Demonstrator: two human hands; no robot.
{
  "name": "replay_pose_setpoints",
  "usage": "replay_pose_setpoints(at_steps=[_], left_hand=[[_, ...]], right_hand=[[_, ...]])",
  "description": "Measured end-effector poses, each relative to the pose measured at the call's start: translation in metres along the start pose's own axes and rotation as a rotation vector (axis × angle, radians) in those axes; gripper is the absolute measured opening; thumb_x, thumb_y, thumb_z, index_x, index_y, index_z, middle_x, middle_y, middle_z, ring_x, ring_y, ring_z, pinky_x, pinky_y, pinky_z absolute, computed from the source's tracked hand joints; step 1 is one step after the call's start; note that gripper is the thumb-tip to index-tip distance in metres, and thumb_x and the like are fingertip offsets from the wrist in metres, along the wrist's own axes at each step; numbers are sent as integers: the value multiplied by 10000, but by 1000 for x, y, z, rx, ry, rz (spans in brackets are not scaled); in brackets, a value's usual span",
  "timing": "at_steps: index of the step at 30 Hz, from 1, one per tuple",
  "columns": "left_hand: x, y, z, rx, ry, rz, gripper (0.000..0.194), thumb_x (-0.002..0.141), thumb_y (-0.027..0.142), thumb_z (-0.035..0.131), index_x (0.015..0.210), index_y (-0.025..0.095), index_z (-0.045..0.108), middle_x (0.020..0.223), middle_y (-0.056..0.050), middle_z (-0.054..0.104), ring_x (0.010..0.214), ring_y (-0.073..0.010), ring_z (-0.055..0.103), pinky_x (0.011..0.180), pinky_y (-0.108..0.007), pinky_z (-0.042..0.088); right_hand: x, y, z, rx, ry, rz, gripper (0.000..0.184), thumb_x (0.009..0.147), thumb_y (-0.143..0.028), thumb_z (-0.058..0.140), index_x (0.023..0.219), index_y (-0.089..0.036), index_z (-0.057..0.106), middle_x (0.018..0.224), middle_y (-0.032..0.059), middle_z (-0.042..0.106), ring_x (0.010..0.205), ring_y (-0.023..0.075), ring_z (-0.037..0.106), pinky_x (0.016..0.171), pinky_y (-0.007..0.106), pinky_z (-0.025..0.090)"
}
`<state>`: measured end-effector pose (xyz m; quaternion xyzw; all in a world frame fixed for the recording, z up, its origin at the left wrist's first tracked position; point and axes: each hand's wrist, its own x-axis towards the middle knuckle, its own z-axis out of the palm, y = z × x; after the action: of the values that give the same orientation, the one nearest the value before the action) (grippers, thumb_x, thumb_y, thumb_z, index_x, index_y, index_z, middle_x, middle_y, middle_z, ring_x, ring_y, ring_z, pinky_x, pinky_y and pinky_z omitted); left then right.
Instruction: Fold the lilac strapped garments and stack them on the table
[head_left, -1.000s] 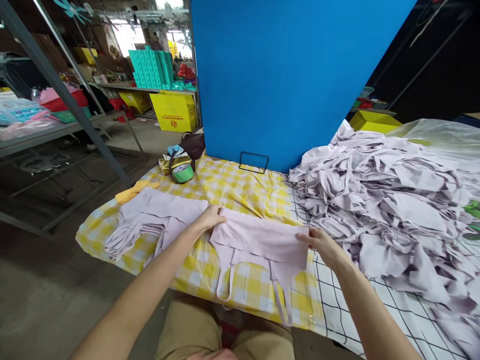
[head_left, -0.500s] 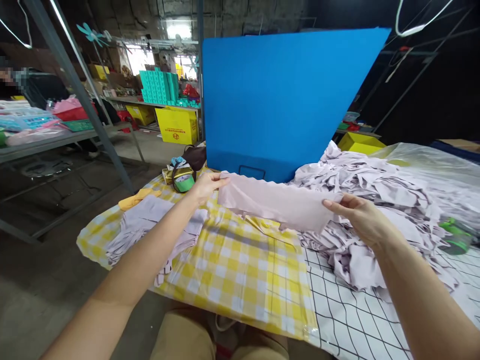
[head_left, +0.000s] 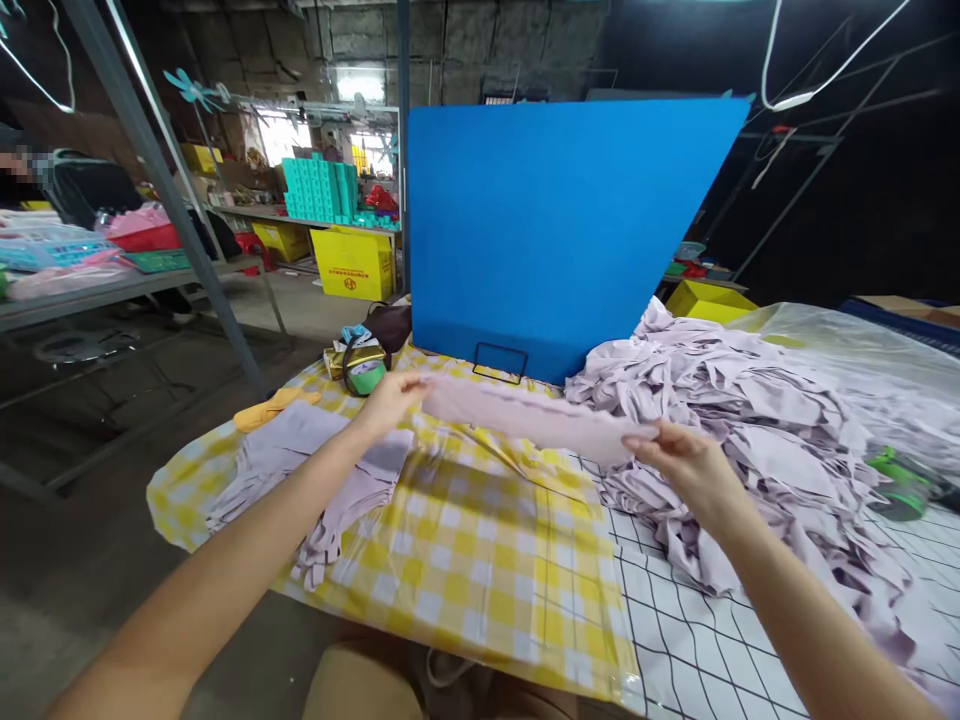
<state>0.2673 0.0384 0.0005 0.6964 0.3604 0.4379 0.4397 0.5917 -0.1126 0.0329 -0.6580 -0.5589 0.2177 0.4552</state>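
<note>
A pale pink strip of fabric (head_left: 525, 415) is stretched across between my two hands, above the table and slightly blurred. My left hand (head_left: 392, 400) pinches its left end, and my right hand (head_left: 679, 455) grips the right end, which hangs a little lower. Beneath my left forearm lies a flat stack of lilac-grey fabric pieces (head_left: 300, 440), with narrow strips hanging at its near side. To the right, beyond my right hand, a large loose heap of similar fabric (head_left: 750, 400) spreads over the table.
A blue board (head_left: 547, 230) stands behind the yellow checked tablecloth (head_left: 480, 560). Green tape (head_left: 367, 377), a dark bag (head_left: 390, 325) and an orange cloth (head_left: 271, 408) lie at the left. A green object (head_left: 896, 485) sits by the heap. A person (head_left: 67, 185) is at the far left.
Both hands have moved slightly left and down with the fabric strip, which now looks narrower and more tilted. My view has also tipped up slightly.
</note>
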Motion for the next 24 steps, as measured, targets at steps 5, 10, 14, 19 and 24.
replay_pose_setpoints(at_steps=[5, 10, 14, 19, 24], left_hand=[[-100, -46, 0, 80, -349, -99, 232, 755, 322, 569, 873, 181, 710, 1135, -63, 630, 1148, -253, 510, 1022, -412, 343], [-173, -83, 5, 277, -618, -124, 374, 746, 105, 455, 918, 330, 700, 1182, 38, 595, 1221, -201, 443, 1076, -385, 278], [-187, -79, 5, 399, -682, -124, 497, 673, 17, 434, 944, 346, 689, 1220, 57, 559, 1234, -206, 425, 1099, -396, 224], [-176, -59, -1, 245, -601, -114, 410, 738, 70, 432, 935, 313, 698, 1109, 24, 643, 1157, -204, 510, 1090, -366, 242], [-153, -25, -26, -1, -311, -118, 234, 810, 272, 498, 877, 197, 709, 907, -55, 707, 925, -217, 632, 864, -312, 475]], right_hand=[[-81, 64, 26, -175, -264, -54, 302, 726, -508, 601, 735, -219, 688, 765, 59, 692, 699, 206, 630, 616, 288, 503], [-152, 114, 50, -207, -422, -61, 216, 823, -376, 524, 760, -226, 667, 887, 76, 689, 873, 210, 637, 743, 270, 515], [-172, 120, 52, -262, -412, -169, 189, 832, -331, 519, 749, -239, 662, 925, 79, 684, 933, 216, 622, 786, 294, 518], [-160, 96, 40, -256, -315, -269, 201, 820, -357, 538, 729, -239, 673, 899, 80, 700, 898, 227, 642, 754, 295, 544], [-130, 43, 23, -253, -188, -314, 172, 788, -373, 584, 810, -241, 692, 830, 47, 710, 813, 211, 672, 672, 208, 551]])
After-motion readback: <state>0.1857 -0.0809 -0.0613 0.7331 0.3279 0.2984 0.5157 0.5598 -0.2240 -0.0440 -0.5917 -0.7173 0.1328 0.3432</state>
